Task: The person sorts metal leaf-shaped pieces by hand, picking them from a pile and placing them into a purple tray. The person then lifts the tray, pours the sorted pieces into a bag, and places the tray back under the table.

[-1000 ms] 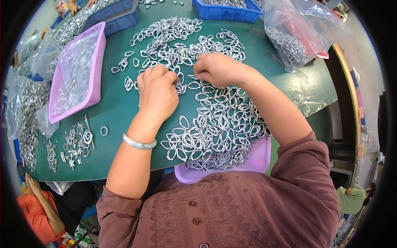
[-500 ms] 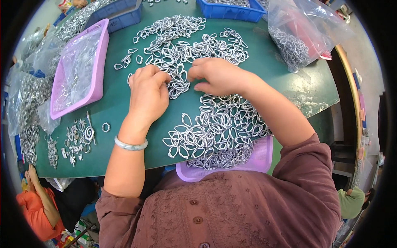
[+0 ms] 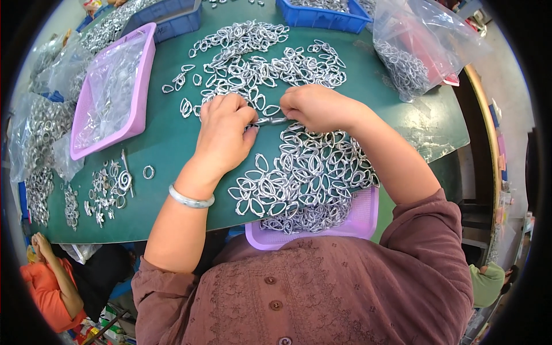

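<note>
Silver oval metal rings [image 3: 270, 121], seen edge-on, bridge the small gap between my two hands. My left hand [image 3: 227, 129], with a pale bangle on its wrist, grips their left end between thumb and fingers. At the other end my right hand [image 3: 316, 108] pinches them; its fingertips are partly hidden. Beyond my hands spreads a loose heap of similar oval rings [image 3: 247, 72]. A second heap of oval rings [image 3: 305, 172] lies nearer to me, under my right wrist and down to the table's front edge.
A purple basket [image 3: 368, 215] with more rings sits below the front edge. Another purple basket [image 3: 144, 86], holding clear bags, stands left. Small metal ornaments [image 3: 106, 190] lie front left. Blue trays [image 3: 328, 18] stand at the back, a bag of rings [image 3: 399, 66] far right. Other people sit nearby.
Both hands have moved right and now hold rings between them; before, they were apart at the near end of the far heap. That end of the heap has thinned.
</note>
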`<state>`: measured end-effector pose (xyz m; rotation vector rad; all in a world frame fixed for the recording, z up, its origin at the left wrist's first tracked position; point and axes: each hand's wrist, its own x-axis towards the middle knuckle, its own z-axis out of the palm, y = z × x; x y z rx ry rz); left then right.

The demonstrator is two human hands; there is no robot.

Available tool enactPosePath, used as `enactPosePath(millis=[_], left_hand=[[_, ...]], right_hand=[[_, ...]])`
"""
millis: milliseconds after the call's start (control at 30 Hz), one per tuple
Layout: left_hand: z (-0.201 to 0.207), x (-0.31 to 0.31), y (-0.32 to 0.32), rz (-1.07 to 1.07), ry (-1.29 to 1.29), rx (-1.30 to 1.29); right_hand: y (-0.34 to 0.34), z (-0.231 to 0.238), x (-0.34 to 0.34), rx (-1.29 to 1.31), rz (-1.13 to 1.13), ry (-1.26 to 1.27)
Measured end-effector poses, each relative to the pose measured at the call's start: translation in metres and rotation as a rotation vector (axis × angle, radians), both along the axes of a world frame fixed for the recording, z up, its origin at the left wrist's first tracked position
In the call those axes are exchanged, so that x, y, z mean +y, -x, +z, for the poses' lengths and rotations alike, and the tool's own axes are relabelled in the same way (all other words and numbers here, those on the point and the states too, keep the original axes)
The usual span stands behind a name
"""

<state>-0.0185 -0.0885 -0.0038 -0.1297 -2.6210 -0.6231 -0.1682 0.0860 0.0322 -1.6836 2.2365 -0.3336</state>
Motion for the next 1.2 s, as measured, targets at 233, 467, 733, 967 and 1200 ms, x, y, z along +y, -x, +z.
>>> enactPosePath(millis=[233,467,733,967,1200], left_hand=[[-0.003,0.002,0.002,0.010,-0.021,0.051],[-0.005,0.004,0.004,0.014,-0.082,0.078],[-0.005,0.012,0.004,-0.052,-0.070,0.079],[-0.005,0.011,0.001,-0.042,-0.054,0.030],[0.004,0.004,-0.006,-0.070,-0.034,-0.039]], right_hand=[[0.008,-0.005,-0.001,-0.042,-0.052,0.093],[0.005,-0.014,-0.013,-0.031,-0.087,0.099],[0.014,-0.021,-0.011,-0.031,-0.090,0.124],[0.003,-0.013,-0.014,-0.041,-0.073,0.124],[0.003,-0.015,-0.013,-0.063,-0.072,0.119]])
